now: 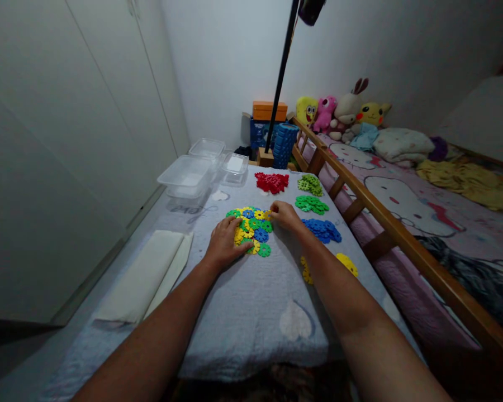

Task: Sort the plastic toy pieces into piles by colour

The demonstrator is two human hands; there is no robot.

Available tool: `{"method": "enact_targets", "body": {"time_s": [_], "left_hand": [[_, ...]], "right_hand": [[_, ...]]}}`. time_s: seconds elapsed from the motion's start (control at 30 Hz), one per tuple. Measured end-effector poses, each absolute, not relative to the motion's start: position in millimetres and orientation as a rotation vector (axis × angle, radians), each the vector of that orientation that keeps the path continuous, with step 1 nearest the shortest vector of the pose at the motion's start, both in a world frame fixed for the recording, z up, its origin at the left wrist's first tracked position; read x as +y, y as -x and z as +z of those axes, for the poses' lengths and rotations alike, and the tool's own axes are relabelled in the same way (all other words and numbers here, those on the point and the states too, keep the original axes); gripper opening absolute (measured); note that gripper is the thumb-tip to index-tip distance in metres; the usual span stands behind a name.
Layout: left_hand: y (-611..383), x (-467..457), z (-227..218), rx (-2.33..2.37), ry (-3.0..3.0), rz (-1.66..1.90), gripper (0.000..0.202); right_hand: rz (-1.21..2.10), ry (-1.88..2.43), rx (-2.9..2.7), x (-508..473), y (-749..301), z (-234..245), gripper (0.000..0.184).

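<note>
A flat patch of joined snowflake discs (254, 226) in blue, yellow and green lies on a pale quilted cloth (251, 312). My left hand (226, 241) rests on the patch's left side, fingers curled over the yellow discs. My right hand (284, 215) pinches a yellow disc at the patch's upper right edge. Sorted heaps lie to the right: red discs (271, 182), light green discs (311, 185), green discs (311, 205), blue discs (322, 229) and yellow discs (347, 263), partly hidden by my right forearm.
Clear plastic tubs (189, 176) stand at the far left of the cloth, a folded white cloth (145, 279) lies to the left. A wooden bed rail (385, 223) runs along the right, with plush toys (339, 111) behind. A black pole (280, 78) rises at the far end.
</note>
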State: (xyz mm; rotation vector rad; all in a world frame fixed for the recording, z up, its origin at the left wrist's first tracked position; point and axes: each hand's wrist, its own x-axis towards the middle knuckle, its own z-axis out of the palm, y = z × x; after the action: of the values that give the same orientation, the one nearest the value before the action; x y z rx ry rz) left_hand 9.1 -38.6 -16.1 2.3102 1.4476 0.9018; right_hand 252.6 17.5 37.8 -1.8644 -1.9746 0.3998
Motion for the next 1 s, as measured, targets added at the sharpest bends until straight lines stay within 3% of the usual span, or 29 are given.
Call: {"method": "enact_targets", "body": {"time_s": [0.27,0.6,1.0], "left_hand": [[-9,-38,-15,1.438,-2.319,0.905,0.071],[-8,-38,-9,1.425,-2.321,0.877,0.066],[-4,-40,-7,1.418,-2.307,0.908,0.061]], "right_hand": [[0.819,1.74,-1.529,10,-320,73,0.008],[1.282,1.702,-1.83,-76,-363,93,0.024],[1.363,1.832,-1.874,-128,-390,94,0.023]]}}
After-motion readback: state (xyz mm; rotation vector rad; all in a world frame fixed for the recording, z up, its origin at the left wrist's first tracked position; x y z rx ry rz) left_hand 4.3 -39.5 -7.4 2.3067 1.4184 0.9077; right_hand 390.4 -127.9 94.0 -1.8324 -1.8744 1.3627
